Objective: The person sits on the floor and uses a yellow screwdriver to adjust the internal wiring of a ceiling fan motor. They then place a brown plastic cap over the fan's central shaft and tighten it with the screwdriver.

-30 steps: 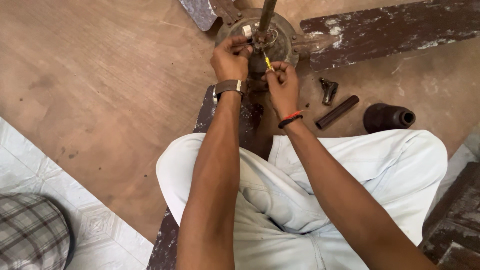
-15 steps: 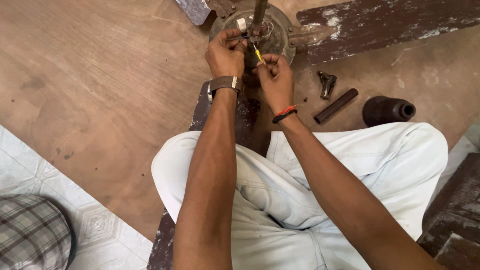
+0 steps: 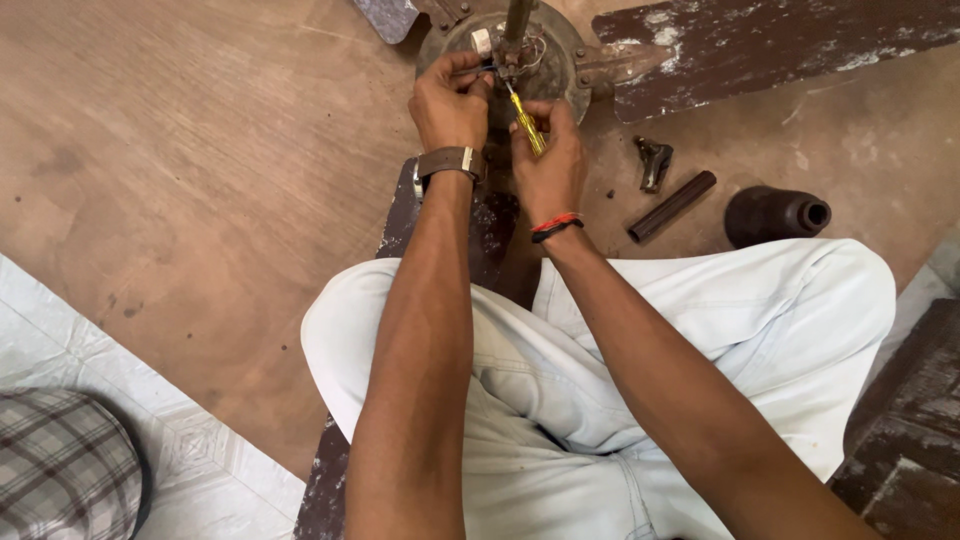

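Note:
A dusty ceiling fan motor (image 3: 555, 60) lies on the brown floor in front of my crossed legs, with a rod standing up from its middle. My left hand (image 3: 450, 100), a watch on its wrist, pinches thin wires at the motor's hub. My right hand (image 3: 548, 165), with a red and black band at the wrist, is closed on a small yellow-handled screwdriver (image 3: 527, 122) whose tip points up at the hub beside the wires. A dark fan blade (image 3: 780, 45) extends right from the motor; another blade (image 3: 480, 230) runs back under my arms.
To the right on the floor lie a small metal bracket (image 3: 654, 163), a dark short tube (image 3: 672, 206) and a black bell-shaped cover (image 3: 775, 215). A checked cloth (image 3: 60, 465) sits on pale tiles at lower left. Dark wood (image 3: 905, 430) shows at lower right.
Both hands have stayed at the motor hub. The right hand has turned the yellow screwdriver so it points more steeply up at the hub. The view has shifted slightly.

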